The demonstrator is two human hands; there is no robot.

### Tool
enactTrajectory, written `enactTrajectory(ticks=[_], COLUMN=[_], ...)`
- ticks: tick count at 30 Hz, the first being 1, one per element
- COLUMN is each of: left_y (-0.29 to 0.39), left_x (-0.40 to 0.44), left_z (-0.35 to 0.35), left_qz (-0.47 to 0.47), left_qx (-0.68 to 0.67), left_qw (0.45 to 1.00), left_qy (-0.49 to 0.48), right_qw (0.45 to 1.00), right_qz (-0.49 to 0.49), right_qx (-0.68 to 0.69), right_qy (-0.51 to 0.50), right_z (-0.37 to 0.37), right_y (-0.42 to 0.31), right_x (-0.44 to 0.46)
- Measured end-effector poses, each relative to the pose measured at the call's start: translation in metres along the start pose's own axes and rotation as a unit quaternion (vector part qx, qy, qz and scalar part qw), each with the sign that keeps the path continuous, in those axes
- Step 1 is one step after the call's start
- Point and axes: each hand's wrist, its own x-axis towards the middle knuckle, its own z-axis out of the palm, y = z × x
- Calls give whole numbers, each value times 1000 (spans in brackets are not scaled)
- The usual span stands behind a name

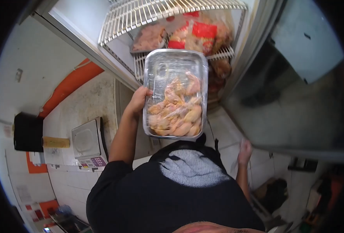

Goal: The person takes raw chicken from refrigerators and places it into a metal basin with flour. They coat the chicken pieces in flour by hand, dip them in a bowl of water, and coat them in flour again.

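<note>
My left hand (139,100) grips the left rim of a metal tray (150,64), thumb over the edge. Clear plastic wrap covers the tray. Under it, raw chicken pieces (175,114) fill the lower part, while the upper part shows bare metal. The tray is tilted up before the open fridge, its far end overlapping the lower wire shelf (139,68). Low on the right, my right hand (244,152) is beside the bottom edge of the glass door (288,89). Its fingers are small and blurred, so I cannot tell whether they touch the door.
Bagged meat with red labels (203,33) and another tray of meat (150,37) sit inside the fridge below an upper wire rack (172,11). To the left, a counter (92,99) bears a weighing scale (87,139) and a yellow roll (56,142).
</note>
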Motion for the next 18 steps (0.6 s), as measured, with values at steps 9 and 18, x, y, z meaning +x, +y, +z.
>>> enactTrajectory(ticks=[9, 18], left_y=[-1, -56], left_x=[-17, -99], left_z=[17, 97], left_qz=[-148, -253], left_qx=[167, 261], left_qw=[862, 712], left_qy=[-455, -601], right_qw=[732, 650], right_qz=[-572, -487], right_qx=[-259, -422], right_qy=[-266, -403], right_z=[67, 18], right_y=[-357, -275], right_x=[-80, -164])
